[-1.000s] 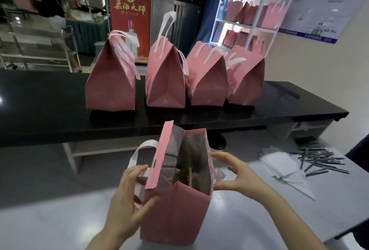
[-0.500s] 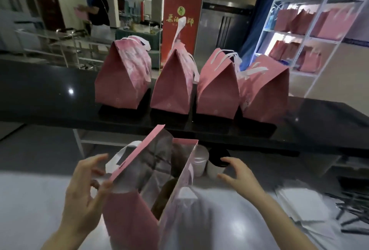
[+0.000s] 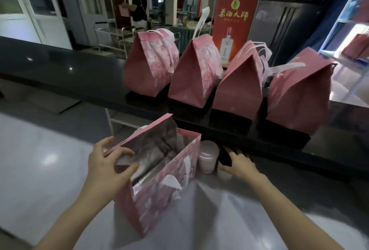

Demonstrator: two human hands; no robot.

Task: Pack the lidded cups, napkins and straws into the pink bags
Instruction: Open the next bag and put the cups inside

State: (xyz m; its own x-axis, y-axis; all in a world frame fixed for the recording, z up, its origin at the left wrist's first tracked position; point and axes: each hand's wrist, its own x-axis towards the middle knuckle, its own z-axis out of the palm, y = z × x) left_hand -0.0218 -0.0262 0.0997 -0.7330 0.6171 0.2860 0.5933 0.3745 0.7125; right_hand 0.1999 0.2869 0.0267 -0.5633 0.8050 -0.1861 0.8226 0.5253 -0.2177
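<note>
An open pink bag (image 3: pixel 159 189) with a silver lining stands on the grey table (image 3: pixel 40 169) in front of me. My left hand (image 3: pixel 105 167) grips its left wall at the rim. Just right of the bag stands a clear-lidded pink cup (image 3: pixel 207 158). Beside it is a black-lidded white cup (image 3: pixel 224 173), and my right hand (image 3: pixel 239 164) is closed around it. Whether this cup is off the table I cannot tell. No napkins or straws are in view.
Several closed pink bags (image 3: pixel 194 74) stand in a row on the black counter (image 3: pixel 60 70) behind. A white rack (image 3: pixel 347 36) with more pink bags is at the far right. A person (image 3: pixel 137 6) stands in the background by a red banner (image 3: pixel 235 20).
My view has swung left, so napkins and straws left the frame. My right hand left the bag's right side and reached back to the black-lidded cup. My left hand stays on the bag.
</note>
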